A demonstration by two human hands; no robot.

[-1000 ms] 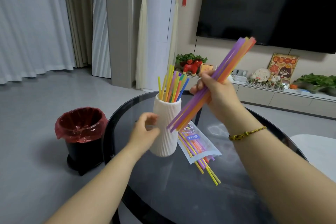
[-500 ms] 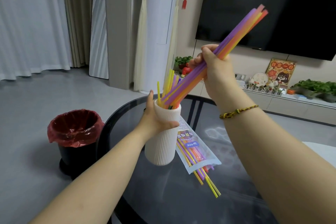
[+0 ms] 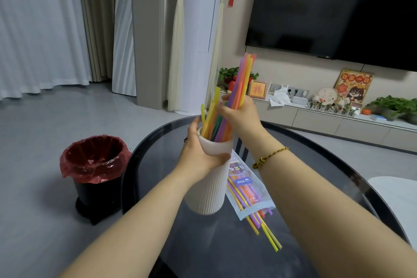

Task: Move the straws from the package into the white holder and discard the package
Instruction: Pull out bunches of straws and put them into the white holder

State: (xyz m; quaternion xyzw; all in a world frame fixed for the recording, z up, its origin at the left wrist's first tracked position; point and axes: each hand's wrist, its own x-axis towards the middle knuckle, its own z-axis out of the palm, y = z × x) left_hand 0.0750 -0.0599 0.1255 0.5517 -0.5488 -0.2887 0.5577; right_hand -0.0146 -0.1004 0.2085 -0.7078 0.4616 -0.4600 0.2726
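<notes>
Nearby, package point(image 3: 246, 189) perhaps touching white holder point(image 3: 209, 187).

Both my forearms are bare up to the bottom edge of the view; no sleeve shows on either.

My right wrist carries a thin braided cord bracelet point(image 3: 269, 157). Strands are mostly yellow-gold with darker threads mixed in, red and possibly green; exact colours are hard to tell. It has a small knot or bead cluster at the lower, inner end. It sits slightly slanted across the wrist.

My left hand point(image 3: 198, 153): no ring, watch or band visible. A small dark spot shows at the far edge near the wrist; I cannot tell what it is.

My right hand point(image 3: 241, 113): no ring visible on the fingers that show. Nails are too blurred to describe.
</notes>
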